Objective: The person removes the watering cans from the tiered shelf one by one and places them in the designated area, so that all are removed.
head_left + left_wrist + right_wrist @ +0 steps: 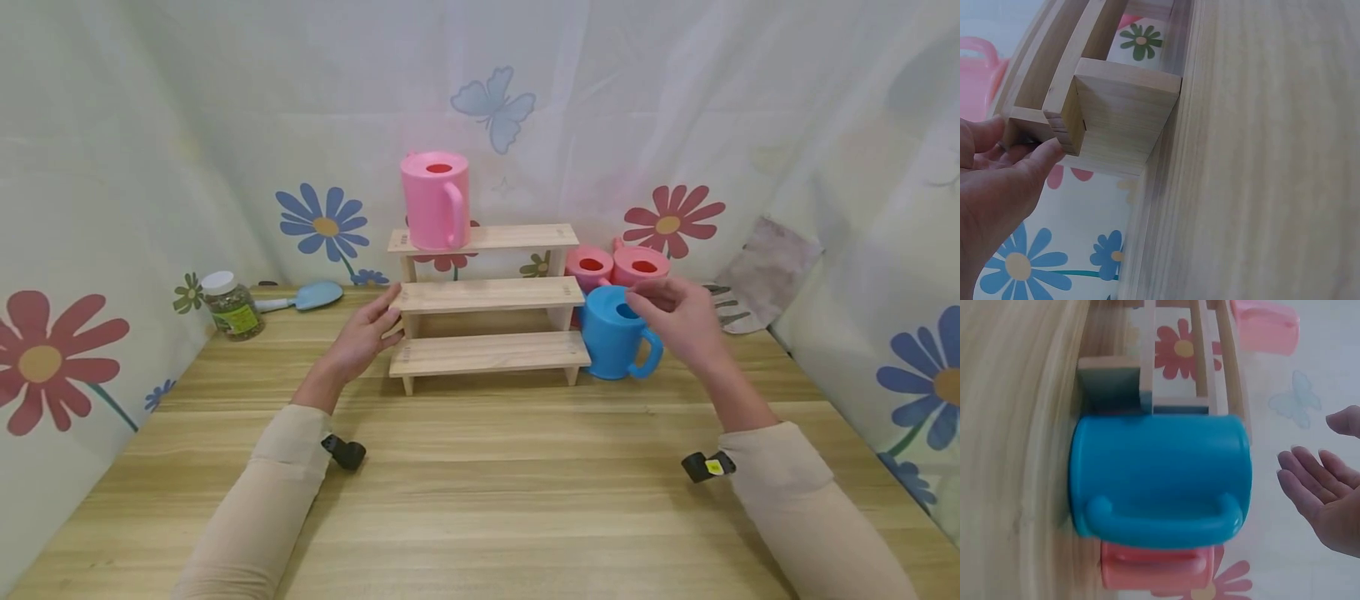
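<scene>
A three-step wooden shelf [487,295] stands at the back of the table. My left hand [369,332] rests against its left end at the middle step, fingers straight; the left wrist view shows the fingertips [1044,156] touching the wood [1119,115]. A tall pink watering can [435,200] sits on the top step. A blue watering can [613,332] stands on the table at the shelf's right end, its handle [1163,515] facing me. My right hand [672,312] hovers open just above it, fingers [1310,481] relaxed and holding nothing.
Two smaller pink cans [641,267] stand behind the blue one. A jar with a white lid [231,305] and a pale blue trowel [307,296] lie at the back left. A grey cloth [761,279] rests at the right. Flowered curtains enclose the table [487,483].
</scene>
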`<state>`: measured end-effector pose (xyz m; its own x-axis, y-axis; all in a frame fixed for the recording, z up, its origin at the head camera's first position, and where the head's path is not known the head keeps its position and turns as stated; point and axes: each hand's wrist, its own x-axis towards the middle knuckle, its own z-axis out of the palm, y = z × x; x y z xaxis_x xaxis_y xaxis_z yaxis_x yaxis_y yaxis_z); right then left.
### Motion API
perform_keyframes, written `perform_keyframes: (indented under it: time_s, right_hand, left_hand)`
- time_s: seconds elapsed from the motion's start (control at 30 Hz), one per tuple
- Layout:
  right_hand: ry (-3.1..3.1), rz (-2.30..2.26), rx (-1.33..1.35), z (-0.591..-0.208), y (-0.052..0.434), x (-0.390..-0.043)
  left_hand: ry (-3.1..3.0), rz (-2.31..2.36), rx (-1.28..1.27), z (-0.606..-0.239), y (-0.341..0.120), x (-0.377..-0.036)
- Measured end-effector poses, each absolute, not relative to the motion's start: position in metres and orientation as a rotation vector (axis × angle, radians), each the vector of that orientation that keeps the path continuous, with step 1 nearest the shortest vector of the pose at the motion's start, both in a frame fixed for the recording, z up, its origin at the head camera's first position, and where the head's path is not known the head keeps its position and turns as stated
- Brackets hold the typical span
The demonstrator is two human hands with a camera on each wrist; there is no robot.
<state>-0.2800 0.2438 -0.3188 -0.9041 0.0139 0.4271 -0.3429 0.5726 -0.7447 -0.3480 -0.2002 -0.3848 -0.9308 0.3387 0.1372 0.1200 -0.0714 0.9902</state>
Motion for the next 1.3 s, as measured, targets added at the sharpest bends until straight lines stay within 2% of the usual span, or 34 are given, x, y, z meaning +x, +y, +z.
perform_keyframes:
  time_s: [0.5, 0.93, 1.3]
  right_hand:
    - [-2.268, 1.444, 0.672, -0.285, 0.157, -0.306]
    - [-2.16, 1.538, 0.564, -0.256, 0.085, -0.345]
    - [-2.118, 1.577, 0.406, -0.248, 0.033, -0.379]
  left_hand:
    - [2.037, 2.123, 0.495, -0.383, -0.2, -0.345]
    - [2.033, 2.127, 0.501, -0.385, -0.2, -0.346]
    - [2.029, 2.138, 0.494, -0.386, -0.2, -0.348]
